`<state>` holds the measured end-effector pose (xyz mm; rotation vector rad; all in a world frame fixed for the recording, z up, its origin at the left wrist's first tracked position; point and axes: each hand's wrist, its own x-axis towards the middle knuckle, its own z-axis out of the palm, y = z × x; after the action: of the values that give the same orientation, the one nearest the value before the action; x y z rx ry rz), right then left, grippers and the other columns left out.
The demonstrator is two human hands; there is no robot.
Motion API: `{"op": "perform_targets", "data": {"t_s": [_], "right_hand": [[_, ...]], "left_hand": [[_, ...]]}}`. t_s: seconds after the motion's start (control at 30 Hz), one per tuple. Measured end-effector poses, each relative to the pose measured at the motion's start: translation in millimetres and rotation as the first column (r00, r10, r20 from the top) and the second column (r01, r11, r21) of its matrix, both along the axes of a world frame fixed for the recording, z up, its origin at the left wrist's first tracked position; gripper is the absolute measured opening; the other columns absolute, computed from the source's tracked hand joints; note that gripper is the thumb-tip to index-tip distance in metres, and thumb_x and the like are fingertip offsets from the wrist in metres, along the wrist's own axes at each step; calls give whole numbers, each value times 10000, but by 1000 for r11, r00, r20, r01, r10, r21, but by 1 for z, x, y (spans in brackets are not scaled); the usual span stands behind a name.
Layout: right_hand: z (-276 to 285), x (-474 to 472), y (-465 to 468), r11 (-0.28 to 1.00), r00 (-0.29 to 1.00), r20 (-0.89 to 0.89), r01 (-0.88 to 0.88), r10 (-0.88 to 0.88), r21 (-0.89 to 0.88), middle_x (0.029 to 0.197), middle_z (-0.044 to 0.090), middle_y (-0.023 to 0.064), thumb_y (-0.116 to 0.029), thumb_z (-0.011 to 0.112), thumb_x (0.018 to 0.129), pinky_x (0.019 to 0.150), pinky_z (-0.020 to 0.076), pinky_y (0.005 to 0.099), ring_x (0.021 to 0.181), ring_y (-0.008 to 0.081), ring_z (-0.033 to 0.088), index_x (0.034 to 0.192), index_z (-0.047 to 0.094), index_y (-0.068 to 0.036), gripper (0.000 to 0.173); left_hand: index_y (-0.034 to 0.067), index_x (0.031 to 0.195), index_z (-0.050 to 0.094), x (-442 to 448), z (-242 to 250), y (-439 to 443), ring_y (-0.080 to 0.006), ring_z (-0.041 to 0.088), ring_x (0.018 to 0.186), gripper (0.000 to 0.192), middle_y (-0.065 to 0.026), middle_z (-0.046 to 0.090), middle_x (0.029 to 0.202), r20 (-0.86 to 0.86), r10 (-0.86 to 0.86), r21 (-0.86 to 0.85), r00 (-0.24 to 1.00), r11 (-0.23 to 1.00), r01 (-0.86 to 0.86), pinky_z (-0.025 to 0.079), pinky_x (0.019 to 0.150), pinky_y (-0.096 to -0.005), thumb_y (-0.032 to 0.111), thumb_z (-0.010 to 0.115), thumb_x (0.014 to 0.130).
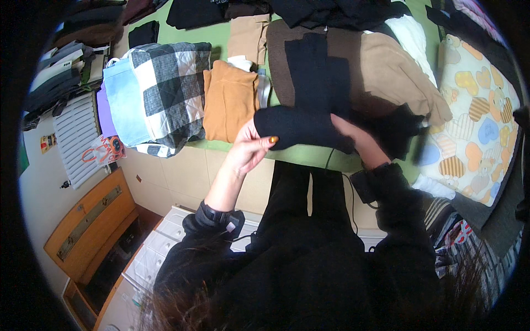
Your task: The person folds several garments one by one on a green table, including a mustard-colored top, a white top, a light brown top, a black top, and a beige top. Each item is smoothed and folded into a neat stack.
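A folded black garment (302,126) is stretched sideways between my two hands, above the near edge of a bed with a green sheet (306,159). My left hand (250,145) pinches its left end, thumb on top. At the other end my right hand (358,134) grips the cloth, its fingers partly hidden. Just beyond lies another dark garment (321,74), spread over a brown garment (279,62). To its right rests a tan garment (397,70). A folded orange-brown top (230,99) sits left of my hands.
A black-and-white checked quilted item (174,91) is stacked beside light blue cloth (124,103). On the right lies a heart-and-bear print bedding piece (476,120). A wooden chair (91,223) and a white drawer unit (153,248) stand at lower left, near a radiator (78,136).
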<state>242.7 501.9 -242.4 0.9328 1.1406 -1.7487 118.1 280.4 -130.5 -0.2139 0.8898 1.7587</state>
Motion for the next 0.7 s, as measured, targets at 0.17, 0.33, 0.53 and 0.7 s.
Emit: {"op": "perform_targets", "data": {"t_s": [0.17, 0.33, 0.53, 0.7], "right_hand": [[11, -9, 12, 866, 873, -81, 459, -481, -197, 1365, 351, 175, -750, 332, 762, 1023, 334, 367, 1220, 265, 407, 1385, 247, -44, 945], [1, -26, 41, 726, 686, -244, 622, -686, -294, 1433, 227, 157, -725, 315, 791, 1056, 262, 383, 1281, 275, 314, 1400, 120, 4, 970], [-17, -42, 26, 711, 825, -536, 484, -177, 510, 1048, 592, 162, -257, 618, 829, 828, 422, 325, 951, 222, 556, 1158, 469, 80, 494], [-16, -48, 29, 428, 790, -604, 511, 110, 746, 844, 613, 248, -287, 575, 848, 717, 471, 394, 760, 365, 610, 1195, 459, 21, 478]], "left_hand": [[-30, 1164, 458, -40, -26, 48, -191, 584, 1003, 484, -129, 579, 1090, -127, 54, 19, 990, 998, -52, 478, 890, -316, -126, 601, 711], [3, 1250, 411, -73, -100, 111, -192, 538, 1036, 453, -123, 544, 1146, -168, -49, -237, 985, 972, 8, 436, 905, -335, 148, 571, 851], [28, 1208, 442, -25, -165, 108, -146, 532, 931, 348, -79, 567, 1065, -533, -267, -613, 803, 776, -149, 407, 851, -259, 31, 521, 870], [18, 1141, 462, -19, -184, 121, -315, 542, 937, 313, -173, 556, 994, -947, -187, -311, 260, 733, -605, 420, 856, -373, 17, 519, 834]]}}
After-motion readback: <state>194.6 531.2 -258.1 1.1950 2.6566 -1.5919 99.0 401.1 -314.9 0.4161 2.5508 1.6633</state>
